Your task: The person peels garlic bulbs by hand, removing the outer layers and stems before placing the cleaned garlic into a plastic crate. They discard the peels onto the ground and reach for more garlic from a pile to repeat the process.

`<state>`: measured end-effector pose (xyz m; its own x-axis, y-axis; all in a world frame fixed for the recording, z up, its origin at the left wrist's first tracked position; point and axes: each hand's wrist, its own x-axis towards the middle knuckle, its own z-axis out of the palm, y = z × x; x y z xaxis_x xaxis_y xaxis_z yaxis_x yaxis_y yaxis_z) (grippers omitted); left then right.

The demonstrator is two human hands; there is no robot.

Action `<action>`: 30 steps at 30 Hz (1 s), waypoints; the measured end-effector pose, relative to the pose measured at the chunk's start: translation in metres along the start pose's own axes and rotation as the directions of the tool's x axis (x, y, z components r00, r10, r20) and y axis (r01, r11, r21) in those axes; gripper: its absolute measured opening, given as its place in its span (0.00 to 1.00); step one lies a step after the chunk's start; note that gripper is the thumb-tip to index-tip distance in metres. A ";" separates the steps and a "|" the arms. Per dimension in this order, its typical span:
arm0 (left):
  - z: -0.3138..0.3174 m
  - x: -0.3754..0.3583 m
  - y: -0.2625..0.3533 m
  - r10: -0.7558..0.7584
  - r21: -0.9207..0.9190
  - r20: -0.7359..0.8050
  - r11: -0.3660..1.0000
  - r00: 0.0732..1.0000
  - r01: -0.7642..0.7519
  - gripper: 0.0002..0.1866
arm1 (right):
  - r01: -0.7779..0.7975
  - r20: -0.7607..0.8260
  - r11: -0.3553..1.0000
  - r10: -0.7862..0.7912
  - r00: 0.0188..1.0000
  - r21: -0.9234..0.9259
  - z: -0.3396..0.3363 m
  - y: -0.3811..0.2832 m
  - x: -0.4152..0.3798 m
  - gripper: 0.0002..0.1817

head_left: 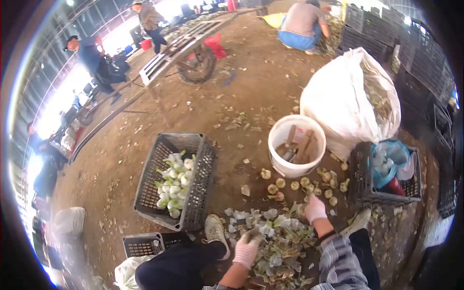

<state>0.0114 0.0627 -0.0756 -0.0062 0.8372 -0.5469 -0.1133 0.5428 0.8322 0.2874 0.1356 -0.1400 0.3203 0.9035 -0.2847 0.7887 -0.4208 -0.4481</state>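
- Right now we sit low over a heap of pale green and white trimmed leaves (280, 237) on the dirt floor, and the job in hand looks like trimming small vegetables.
- Our left hand (247, 247), in a pinkish-white work glove, is curled around something pale at the near edge of the heap; it looks like a leafy head, though we cannot tell exactly what it grips.
- Our right hand (315, 209), gloved the same, reaches forward to the far edge of the heap, fingers bent down; whether it has hold of anything we cannot tell.
- Just beyond it lies a scatter of small round yellowish untrimmed heads (309, 186) on the ground.
- To our left a dark plastic lattice crate (202, 193) holds a pile of cleaned white-and-green heads (175, 186).
- We judge the next move calls for lifting one round head from the scatter and getting a firm grip for cutting.
- A white plastic bucket (296, 145) with wooden-handled tools stands past the scatter, a big white sack (348, 99) behind it.
- A second dark crate (386, 176) at right holds blue and white bags.
- Around us is packed brown earth littered with scraps, a wheeled cart (186, 53), stacked crates, and other people working at the far side.
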 end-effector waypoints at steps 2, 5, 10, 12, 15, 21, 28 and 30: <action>0.000 0.007 -0.029 0.104 0.113 0.127 0.987 0.986 -0.119 0.32 | 0.117 -0.019 0.943 -0.116 0.993 0.313 -0.004 -0.020 -0.041 0.29; 0.011 -0.009 -0.019 0.314 0.532 0.366 0.702 0.876 -0.473 0.38 | 0.272 0.002 0.749 -0.343 0.939 0.605 -0.013 -0.056 -0.105 0.25; 0.013 -0.051 0.018 0.386 0.194 0.398 0.851 0.832 -0.488 0.39 | -0.209 0.227 0.144 -0.123 0.966 0.967 -0.062 -0.088 -0.171 0.25; 0.013 -0.065 0.034 0.451 0.303 0.420 0.748 0.788 -0.590 0.37 | -0.086 0.142 0.238 -0.231 0.962 0.968 -0.058 -0.085 -0.187 0.20; 0.010 -0.087 0.044 0.471 0.358 0.433 0.692 0.768 -0.627 0.35 | -0.034 0.096 0.274 -0.219 0.971 0.961 -0.072 -0.102 -0.217 0.16; -0.001 -0.107 0.048 0.607 0.370 0.436 0.551 0.664 -0.748 0.35 | -0.094 0.124 0.146 -0.217 0.968 0.985 -0.077 -0.109 -0.251 0.15; -0.005 -0.124 0.061 0.609 0.327 0.431 0.582 0.666 -0.744 0.36 | 0.836 -0.443 0.527 -0.719 0.535 0.155 -0.085 -0.099 -0.257 0.16; -0.003 -0.145 0.080 0.560 0.240 0.413 0.694 0.718 -0.679 0.33 | 0.871 -0.434 0.456 -0.758 0.487 0.182 -0.073 -0.085 -0.250 0.16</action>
<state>0.0003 -0.0154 0.0703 0.3422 0.9331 0.1108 0.1638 -0.1753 0.9708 0.1786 -0.0484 0.0315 -0.2135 0.7942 0.5689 0.5434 0.5805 -0.6065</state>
